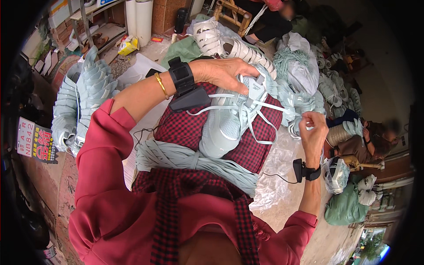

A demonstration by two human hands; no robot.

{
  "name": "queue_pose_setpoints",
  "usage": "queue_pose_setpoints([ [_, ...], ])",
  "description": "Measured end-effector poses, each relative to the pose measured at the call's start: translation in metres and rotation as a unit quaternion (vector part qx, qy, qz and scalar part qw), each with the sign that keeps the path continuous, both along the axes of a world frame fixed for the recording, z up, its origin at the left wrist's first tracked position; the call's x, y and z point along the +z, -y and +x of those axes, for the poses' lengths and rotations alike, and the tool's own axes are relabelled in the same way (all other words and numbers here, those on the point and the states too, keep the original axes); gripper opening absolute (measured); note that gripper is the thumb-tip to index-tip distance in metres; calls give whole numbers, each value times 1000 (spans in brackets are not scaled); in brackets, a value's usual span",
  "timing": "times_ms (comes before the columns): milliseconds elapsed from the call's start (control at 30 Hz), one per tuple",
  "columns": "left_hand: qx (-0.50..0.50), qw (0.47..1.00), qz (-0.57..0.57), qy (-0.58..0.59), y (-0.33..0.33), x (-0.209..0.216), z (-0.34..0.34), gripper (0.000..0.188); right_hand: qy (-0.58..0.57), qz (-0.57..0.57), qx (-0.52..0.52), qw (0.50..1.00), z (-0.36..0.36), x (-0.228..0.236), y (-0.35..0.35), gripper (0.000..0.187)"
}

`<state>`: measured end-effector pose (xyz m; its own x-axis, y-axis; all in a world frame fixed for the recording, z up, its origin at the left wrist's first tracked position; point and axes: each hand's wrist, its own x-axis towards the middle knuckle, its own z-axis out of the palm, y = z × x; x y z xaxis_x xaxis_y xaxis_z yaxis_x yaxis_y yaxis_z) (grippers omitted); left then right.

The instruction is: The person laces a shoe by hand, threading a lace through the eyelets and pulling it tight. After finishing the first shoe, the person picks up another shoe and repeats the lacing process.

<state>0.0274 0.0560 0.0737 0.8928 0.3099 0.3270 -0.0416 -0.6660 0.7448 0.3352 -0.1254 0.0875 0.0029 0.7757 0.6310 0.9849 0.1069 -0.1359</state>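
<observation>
A pale lace [271,106] is pinched by the bent fingertips of the right hand [314,126], right of centre. The pale blue shoe [217,130] is grasped near its tongue by the left hand [224,75], upper centre. The shoe is rested mid-frame on a checked apron [179,126]. Below, bundled laces [176,155] are laid; stacked shoes [84,104] are seen at left.

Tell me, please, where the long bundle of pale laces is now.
In the head view, the bundle lies across the checked apron, below and slightly left of centre, by the toe of the sneaker.
</observation>
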Motion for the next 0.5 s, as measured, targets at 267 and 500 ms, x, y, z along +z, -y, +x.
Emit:
queue_pose_setpoints([
  [267, 50, 996, 2, 67, 5, -7, 0, 57, -61, -30, -175, 982, 160, -73, 43, 16],
  [500, 232, 948, 212, 40, 66, 1, -11, 45, -106, -78, 65, 989, -30, -15, -2, 22],
])
